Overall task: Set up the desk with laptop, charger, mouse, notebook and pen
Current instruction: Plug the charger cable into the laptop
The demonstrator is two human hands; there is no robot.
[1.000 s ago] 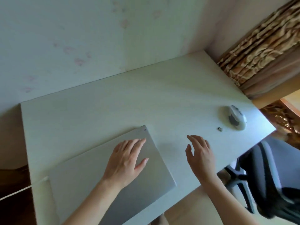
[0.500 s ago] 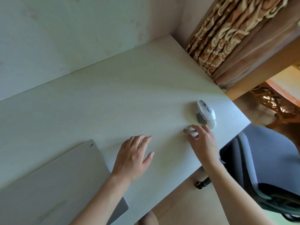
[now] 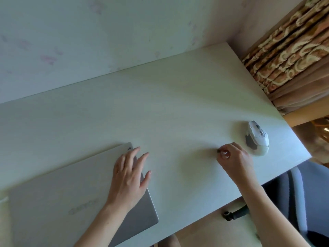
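Now the right hand (image 3: 233, 158) lifts the tiny plug (image 3: 218, 151), pinched at its tip, light and easily dropped; left hand (image 3: 129, 175) rests spread on the slick, stiff laptop (image 3: 58, 189).

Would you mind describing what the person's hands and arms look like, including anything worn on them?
Both forearms are bare to the frame's edge, so no sleeves show. The left hand and right hand are ungloved, with no visible rings, watch or bracelets. The fingers are slim, with short, plain nails and no visible polish.
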